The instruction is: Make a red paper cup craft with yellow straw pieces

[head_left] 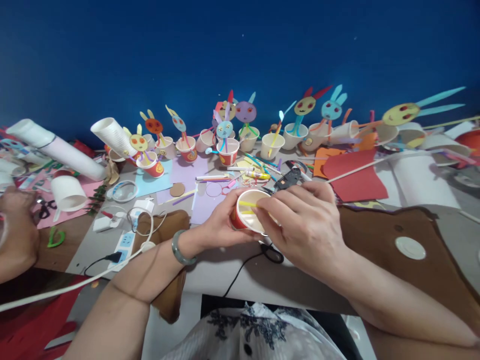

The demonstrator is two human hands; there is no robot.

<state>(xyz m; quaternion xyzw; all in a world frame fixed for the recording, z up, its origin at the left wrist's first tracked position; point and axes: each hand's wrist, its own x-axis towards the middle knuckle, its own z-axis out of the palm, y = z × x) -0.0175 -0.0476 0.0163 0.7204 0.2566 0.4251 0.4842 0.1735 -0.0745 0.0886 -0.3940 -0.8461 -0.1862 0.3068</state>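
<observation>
My left hand point(219, 220) is wrapped around a red paper cup point(237, 221), tilted so its pale inside faces me. Over the cup's mouth, my right hand point(309, 225) is closed in a pinch on a thin yellow strip point(247, 204). The strip reaches into the cup; whether its end touches the inner wall I cannot tell. Just beyond my right hand lies a black glue gun point(288, 179), partly hidden. A yellow glue stick tube point(258, 175) and several coloured strips point(262, 164) lie behind the cup.
Paper cups point(227, 152) with paper rabbit heads stand along the blue wall. Red paper point(354, 175) lies right, purple paper point(204, 207) left. A power strip point(126, 242) and white cable point(75, 286) are near my left arm. Another person's hand point(17, 200) is far left.
</observation>
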